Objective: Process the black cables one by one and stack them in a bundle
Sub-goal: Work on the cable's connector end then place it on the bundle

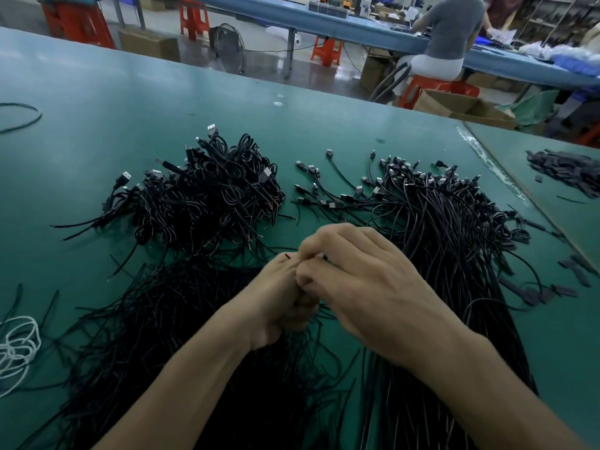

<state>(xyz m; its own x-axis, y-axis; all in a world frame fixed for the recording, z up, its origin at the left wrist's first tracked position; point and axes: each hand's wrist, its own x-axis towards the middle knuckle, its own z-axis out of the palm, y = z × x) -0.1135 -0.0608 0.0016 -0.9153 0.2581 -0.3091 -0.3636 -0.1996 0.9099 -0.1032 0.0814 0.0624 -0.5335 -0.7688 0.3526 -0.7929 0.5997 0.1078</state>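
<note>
Flanking both hands (324, 277), cable heaps (207, 193) crowd the table (97, 102).

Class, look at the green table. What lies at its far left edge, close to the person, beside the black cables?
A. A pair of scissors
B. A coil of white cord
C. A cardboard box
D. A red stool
B: a loose coil of white cord lies on the green table, left of the black cables.

both hands — left hand (281, 295), right hand (352, 276) — fingers curled, touching
</note>
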